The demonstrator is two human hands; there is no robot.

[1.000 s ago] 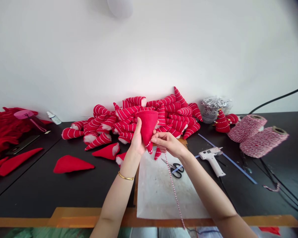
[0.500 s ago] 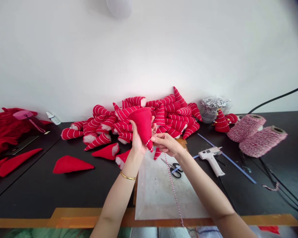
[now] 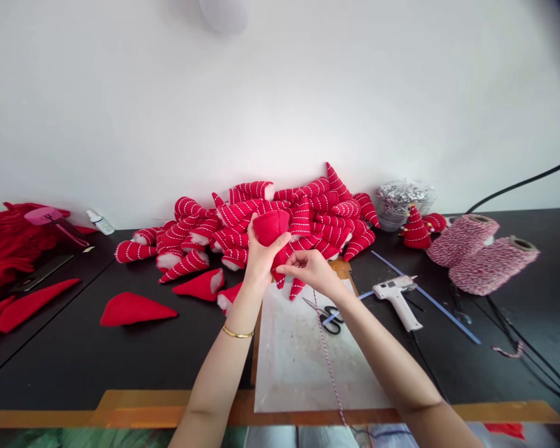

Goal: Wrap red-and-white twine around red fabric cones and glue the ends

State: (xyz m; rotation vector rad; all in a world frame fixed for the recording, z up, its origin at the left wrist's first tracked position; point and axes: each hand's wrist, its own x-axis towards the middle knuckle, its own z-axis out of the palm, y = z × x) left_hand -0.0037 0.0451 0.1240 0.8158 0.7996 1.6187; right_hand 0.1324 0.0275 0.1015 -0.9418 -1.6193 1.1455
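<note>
A stuffed red felt cone (image 3: 270, 225) is held tip-down in my left hand (image 3: 261, 256), whose thumb lies across its front and whose fingers wrap behind it. My right hand (image 3: 310, 270) pinches red-and-white twine (image 3: 325, 348) close to the cone's tip, where short bits of twine show on the felt. From beneath that hand the twine trails down over the white sheet (image 3: 289, 373) to the table's front edge. Behind both hands lies a pile of red cones wrapped in white-striped twine (image 3: 191, 233).
On the sheet rest black-handled scissors (image 3: 330, 320). To the right are a white glue gun (image 3: 398, 298), blue strips (image 3: 448, 317), two twine spools (image 3: 492, 267) and a tub of silver bits (image 3: 396, 202). Plain red cones (image 3: 137, 310) and a small bottle (image 3: 101, 222) are leftward.
My left hand has turned the cone, and its thumb has moved across the front. My right hand has shifted slightly left and stays near the tip.
</note>
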